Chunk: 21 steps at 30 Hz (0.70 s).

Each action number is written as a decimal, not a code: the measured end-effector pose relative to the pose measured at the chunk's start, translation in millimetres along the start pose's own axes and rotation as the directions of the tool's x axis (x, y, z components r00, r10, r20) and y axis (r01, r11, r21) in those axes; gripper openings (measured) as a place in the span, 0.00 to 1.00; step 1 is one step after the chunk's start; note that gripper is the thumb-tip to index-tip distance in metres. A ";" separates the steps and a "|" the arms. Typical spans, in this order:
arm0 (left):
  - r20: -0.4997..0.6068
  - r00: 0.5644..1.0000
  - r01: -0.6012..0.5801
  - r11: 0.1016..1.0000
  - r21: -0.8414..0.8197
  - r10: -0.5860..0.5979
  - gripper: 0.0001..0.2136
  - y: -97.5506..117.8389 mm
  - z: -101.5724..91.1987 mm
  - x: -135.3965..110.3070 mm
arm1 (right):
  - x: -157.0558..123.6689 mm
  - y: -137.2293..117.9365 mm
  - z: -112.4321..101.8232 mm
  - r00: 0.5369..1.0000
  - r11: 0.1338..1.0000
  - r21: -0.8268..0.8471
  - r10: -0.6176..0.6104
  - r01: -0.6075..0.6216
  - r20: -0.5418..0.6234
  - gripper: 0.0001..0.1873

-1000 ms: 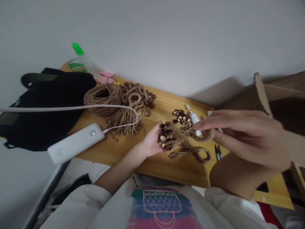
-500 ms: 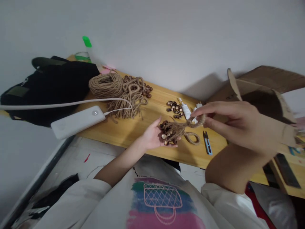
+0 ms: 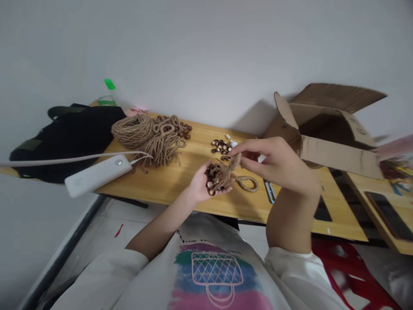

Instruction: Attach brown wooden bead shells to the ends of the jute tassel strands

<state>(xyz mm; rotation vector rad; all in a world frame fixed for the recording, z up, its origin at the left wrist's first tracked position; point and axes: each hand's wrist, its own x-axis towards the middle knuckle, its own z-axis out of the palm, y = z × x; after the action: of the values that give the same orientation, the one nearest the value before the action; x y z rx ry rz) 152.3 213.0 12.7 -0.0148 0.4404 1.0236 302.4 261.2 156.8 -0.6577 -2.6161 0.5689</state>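
Note:
My left hand (image 3: pixel 198 184) lies palm up over the table's front part, cupping jute cord tassels (image 3: pixel 221 175) with brown bead-like pieces at their ends. My right hand (image 3: pixel 277 163) pinches a wrapped jute loop (image 3: pixel 237 161) at the top of this bundle between thumb and fingers. A second jute loop (image 3: pixel 257 185) sticks out to the right, below the right hand. Just beyond the hands is a small pile of brown and cream bead pieces (image 3: pixel 222 145). A white tube (image 3: pixel 232 143) beside them is partly covered by my right hand. Blue-handled thread snips (image 3: pixel 269 191) lie partly behind my right arm.
At the left are a coil of jute cord (image 3: pixel 132 129), more jute tassels (image 3: pixel 163 146), a white power bank (image 3: pixel 97 175) with a cable, and a black bag (image 3: pixel 71 142). An opened cardboard box (image 3: pixel 335 148) stands right. A dark phone (image 3: pixel 389 215) lies far right.
The view has shifted to the right and up. My right hand has come closer to the left, bringing the pinched loop nearer the palm, above the tassels.

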 end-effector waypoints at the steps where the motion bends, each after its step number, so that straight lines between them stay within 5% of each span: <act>1: -0.014 1.000 -0.010 1.000 -0.005 0.010 0.25 2.1 1.5 2.4 | 3.3 1.6 0.4 1.000 0.999 -0.043 0.018 -0.018 -0.013 0.12; 7: -0.067 0.996 -0.058 0.998 0.026 0.059 0.26 24.8 7.9 20.0 | 22.5 17.0 1.1 0.976 0.965 -0.212 0.116 -0.155 -0.185 0.11; 14: 0.075 0.995 -0.074 0.981 0.181 0.061 0.25 56.1 2.0 45.4 | 29.2 38.6 1.2 0.951 0.987 -0.135 0.040 -0.085 -0.306 0.12; 21: 0.102 0.993 -0.076 0.964 0.253 0.052 0.22 56.0 -3.6 54.0 | 26.3 46.7 -2.1 0.946 0.993 -0.100 0.030 -0.066 -0.324 0.12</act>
<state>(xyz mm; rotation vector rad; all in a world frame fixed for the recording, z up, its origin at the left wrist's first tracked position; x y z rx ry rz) 128.5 286.2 0.7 0.2808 0.4869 1.0200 298.6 313.1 143.7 -0.7795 -2.3401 0.3017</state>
